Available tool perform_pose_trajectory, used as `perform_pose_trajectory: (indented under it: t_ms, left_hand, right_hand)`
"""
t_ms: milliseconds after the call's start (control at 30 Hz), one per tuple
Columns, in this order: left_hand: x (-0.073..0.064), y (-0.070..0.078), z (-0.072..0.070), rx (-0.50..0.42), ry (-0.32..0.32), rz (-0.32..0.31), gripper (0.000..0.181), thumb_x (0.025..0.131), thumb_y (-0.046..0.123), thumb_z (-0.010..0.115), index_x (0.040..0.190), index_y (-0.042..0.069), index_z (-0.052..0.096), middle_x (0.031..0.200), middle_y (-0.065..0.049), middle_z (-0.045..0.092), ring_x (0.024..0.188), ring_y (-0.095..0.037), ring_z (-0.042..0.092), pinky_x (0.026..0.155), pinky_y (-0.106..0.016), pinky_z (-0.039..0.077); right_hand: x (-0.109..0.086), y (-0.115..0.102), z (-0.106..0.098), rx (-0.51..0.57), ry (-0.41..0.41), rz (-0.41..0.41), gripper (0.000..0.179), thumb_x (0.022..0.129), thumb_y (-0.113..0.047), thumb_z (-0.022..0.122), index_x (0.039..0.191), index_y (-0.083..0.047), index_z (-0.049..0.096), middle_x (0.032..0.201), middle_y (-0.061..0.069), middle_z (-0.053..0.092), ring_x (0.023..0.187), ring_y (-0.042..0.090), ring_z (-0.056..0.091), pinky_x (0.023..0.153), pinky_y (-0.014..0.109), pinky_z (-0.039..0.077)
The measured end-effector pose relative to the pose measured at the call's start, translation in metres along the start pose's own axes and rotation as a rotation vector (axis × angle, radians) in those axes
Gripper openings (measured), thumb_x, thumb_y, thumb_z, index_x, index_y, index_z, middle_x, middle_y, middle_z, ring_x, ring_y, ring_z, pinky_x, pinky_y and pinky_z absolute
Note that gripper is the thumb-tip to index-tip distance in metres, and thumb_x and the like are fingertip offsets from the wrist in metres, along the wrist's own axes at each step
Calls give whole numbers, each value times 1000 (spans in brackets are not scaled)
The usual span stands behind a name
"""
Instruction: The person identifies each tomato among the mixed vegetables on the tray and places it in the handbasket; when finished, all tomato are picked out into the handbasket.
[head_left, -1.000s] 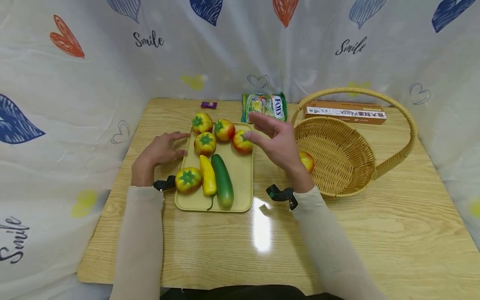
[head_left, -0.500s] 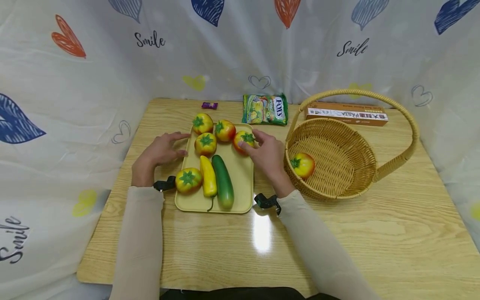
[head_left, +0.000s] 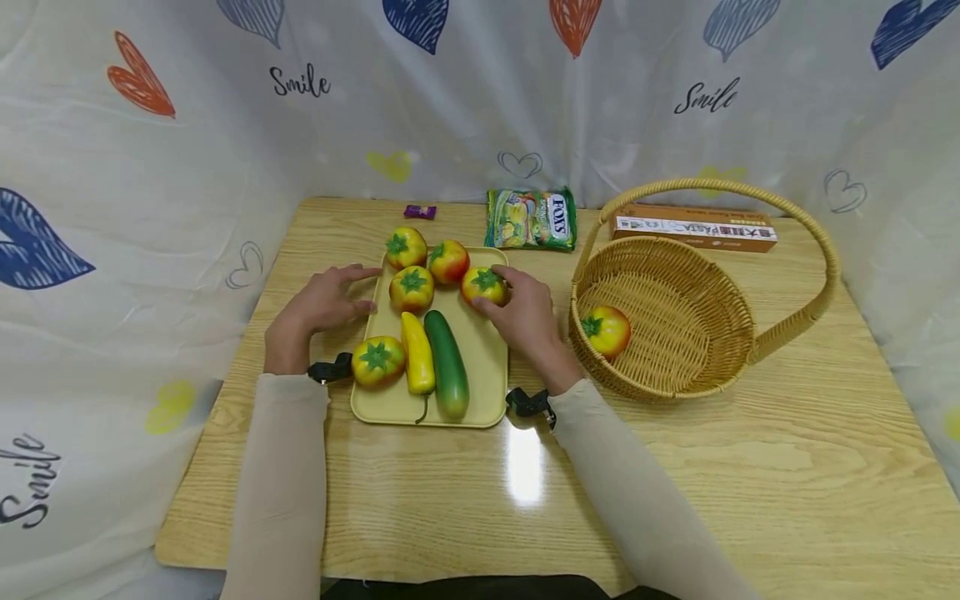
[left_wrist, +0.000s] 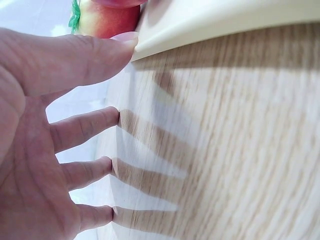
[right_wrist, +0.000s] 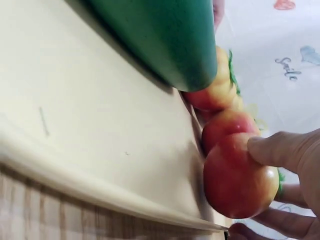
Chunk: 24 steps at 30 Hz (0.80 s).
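Thumb and fingers of my right hand (head_left: 528, 310) grip a red-yellow tomato (head_left: 480, 287) with a green leafy top, at the tray's far right corner. In the right wrist view the thumb presses the near side of this tomato (right_wrist: 240, 175), with fingers behind it. My left hand (head_left: 322, 302) rests with fingers spread at the left rim of the cream tray (head_left: 483, 392). Its thumb (left_wrist: 100, 57) lies at the rim, and the other fingertips reach the wood. More tomatoes (head_left: 411, 288), a yellow pepper (head_left: 417, 354) and a green cucumber (head_left: 447, 362) lie on the tray.
To the right stands a wicker basket (head_left: 738, 333) with a tall handle, holding one tomato (head_left: 606, 332). Behind are a green candy bag (head_left: 530, 219), a pasta box (head_left: 693, 227) and a small purple packet (head_left: 420, 212). A printed curtain (head_left: 450, 108) hangs behind the table.
My right hand has come left and down from beside the basket and taken hold of the far right tomato, which has shifted slightly left. My left hand stays where it was.
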<state>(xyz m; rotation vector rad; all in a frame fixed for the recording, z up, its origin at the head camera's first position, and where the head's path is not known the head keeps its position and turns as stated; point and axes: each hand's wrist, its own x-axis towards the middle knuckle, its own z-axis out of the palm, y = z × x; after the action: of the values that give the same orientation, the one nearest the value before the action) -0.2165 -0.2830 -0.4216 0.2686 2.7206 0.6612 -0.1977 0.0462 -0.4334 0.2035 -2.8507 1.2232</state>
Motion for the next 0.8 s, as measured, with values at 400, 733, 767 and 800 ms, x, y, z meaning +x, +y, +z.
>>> perform_pose_trajectory:
  t_ms: [400,733,767,800]
  left_hand:
    - [-2,1,-2,5,-1,-3,64,95,28,68,154,22,43,162,-23,30,146,-53,24,117,-69,21]
    - [-2,0,-2,-9,17,32,64,94,25,69,153,19,44,160,-22,34,146,-53,25,118,-68,20]
    - [-2,-1,-2,-8,16,32,64,94,25,69,153,19,44,160,-22,34,147,-53,24,118,-68,20]
    - [-2,-1,-2,-7,14,31,64,94,25,69,153,20,44,161,-22,33,147,-53,23,118,-69,19]
  right_hand:
    - [-21,-15,-48,330,-91,-173,58,87,-24,80,140,-15,60,140,7,60,120,24,64,97,36,56]
    - [-58,0,-117,391,-153,-213,57,88,-15,79,141,-13,58,135,7,62,121,22,62,100,28,53]
    - [-63,3,-123,389,-151,-215,56,88,-14,78,140,-13,58,135,7,62,120,22,62,100,27,54]
    - [-67,7,-129,385,-155,-211,55,88,-13,78,140,-14,59,135,6,62,120,22,62,99,25,54]
